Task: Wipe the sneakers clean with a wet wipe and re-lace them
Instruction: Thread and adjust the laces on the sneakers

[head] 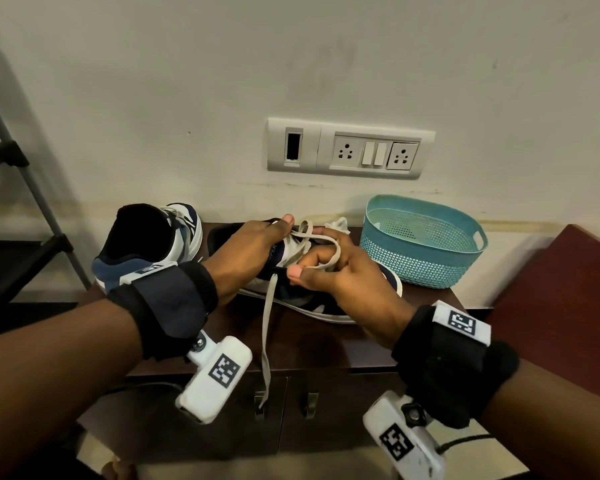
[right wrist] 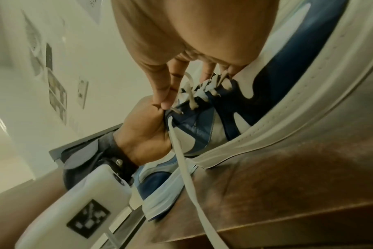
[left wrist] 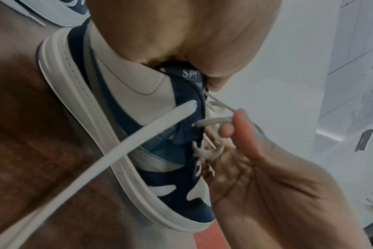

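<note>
Sneaker [head: 312, 299], blue and white, lies on its side on the dark wood surface [head: 326, 344], between both hands, sole edge toward the camera. Its lace [head: 269, 327] is partly threaded: one long free end comes out of an upper eyelet and hangs down over the surface's front edge. The other lace end forms a loop over the tongue. Right hand [head: 340, 271] grip: thumb and fingers pinch that loop, index hooked through it. Left hand [head: 246, 251] grip: fingers curled around the sneaker's collar and tongue, thumb up on top next to the lace; it may also be pinching the lace there, the wrist view is too blocked to tell. Second sneaker [head: 149, 244] stands upright at the left on the same surface, heel toward the camera, close beside the first. Teal perforated basket [head: 426, 247] sits right of the sneakers against the wall. Socket panel [head: 350, 148] on the wall above. Dark rack [head: 21, 209] at far left.
</note>
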### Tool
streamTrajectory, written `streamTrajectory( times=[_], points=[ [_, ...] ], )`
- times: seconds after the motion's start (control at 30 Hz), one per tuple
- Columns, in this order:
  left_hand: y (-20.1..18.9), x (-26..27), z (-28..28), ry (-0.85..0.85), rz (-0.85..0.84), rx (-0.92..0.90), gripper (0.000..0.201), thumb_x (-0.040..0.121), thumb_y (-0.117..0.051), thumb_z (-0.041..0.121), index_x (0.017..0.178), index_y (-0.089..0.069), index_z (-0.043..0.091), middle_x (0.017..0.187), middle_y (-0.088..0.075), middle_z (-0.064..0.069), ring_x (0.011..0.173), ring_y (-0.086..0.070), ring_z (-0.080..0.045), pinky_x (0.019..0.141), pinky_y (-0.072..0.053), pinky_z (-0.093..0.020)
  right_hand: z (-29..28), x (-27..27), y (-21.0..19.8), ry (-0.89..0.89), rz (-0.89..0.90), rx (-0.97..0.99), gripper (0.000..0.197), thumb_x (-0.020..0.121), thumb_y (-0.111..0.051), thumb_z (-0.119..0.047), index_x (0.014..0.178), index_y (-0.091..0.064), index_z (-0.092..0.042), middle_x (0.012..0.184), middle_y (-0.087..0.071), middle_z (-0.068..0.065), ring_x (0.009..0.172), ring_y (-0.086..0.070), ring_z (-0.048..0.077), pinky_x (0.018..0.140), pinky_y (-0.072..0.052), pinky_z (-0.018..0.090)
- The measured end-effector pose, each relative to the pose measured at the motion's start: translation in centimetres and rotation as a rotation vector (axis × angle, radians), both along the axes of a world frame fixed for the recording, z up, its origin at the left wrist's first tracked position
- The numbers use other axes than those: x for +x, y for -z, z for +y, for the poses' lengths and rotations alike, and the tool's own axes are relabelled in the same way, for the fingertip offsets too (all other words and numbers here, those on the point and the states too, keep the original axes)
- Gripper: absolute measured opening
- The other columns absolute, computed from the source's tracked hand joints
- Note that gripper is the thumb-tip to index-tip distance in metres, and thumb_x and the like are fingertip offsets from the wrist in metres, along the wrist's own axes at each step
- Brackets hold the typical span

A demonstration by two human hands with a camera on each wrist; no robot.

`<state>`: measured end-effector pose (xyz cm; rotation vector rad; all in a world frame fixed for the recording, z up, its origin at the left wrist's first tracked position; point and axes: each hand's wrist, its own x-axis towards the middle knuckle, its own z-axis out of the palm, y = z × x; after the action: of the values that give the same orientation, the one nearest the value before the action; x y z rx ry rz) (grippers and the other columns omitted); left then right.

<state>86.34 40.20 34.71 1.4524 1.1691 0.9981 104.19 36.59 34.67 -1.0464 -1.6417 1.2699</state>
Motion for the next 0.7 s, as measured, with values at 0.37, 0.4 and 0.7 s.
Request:
streamTrajectory(
  times=[0.37,0.4,0.7],
  points=[
    [-0.5,-0.4,0.0,0.085,0.063,-0.019,0.067,0.097,-0.052,0.059,0.076,-0.057,-0.004,0.072,-0.055,-0.012,0.065,-0.048,-0.023,0.069,-0.041,-0.031,0.8,2.8,-3.9,-0.162,-0.535,0.307,0.014,0.082,-0.084,-0.024,0.089,-0.076,-0.033,0.113,-0.065,-0.013,0.109,-0.063,0.003,0.1,-0.05,0.03],
    [-0.4,-0.6,0.0,0.114,0.067,-0.03,0.081,0.088,-0.056,0.071,0.083,-0.059,-0.01,0.084,-0.057,-0.013,0.075,-0.048,-0.026,0.076,-0.042,-0.038,0.9,3.7,-4.6,-0.159,-0.559,0.311,0.013,0.082,-0.083,-0.02,0.089,-0.077,-0.028,0.108,-0.07,-0.011,0.103,-0.067,0.004,0.094,-0.051,0.027],
    [-0.6,-0.7,-0.1,0.192,0.109,0.03,0.096,0.083,-0.056,0.075,0.107,-0.057,-0.018,0.103,-0.063,-0.04,0.089,-0.063,-0.042,0.098,-0.045,-0.063,3.5,4.1,-3.6,-0.013,-0.476,0.226,0.023,0.09,-0.077,-0.025,0.113,-0.076,-0.024,0.086,-0.078,-0.01,0.08,-0.073,0.006,0.078,-0.06,0.028]
  ],
)
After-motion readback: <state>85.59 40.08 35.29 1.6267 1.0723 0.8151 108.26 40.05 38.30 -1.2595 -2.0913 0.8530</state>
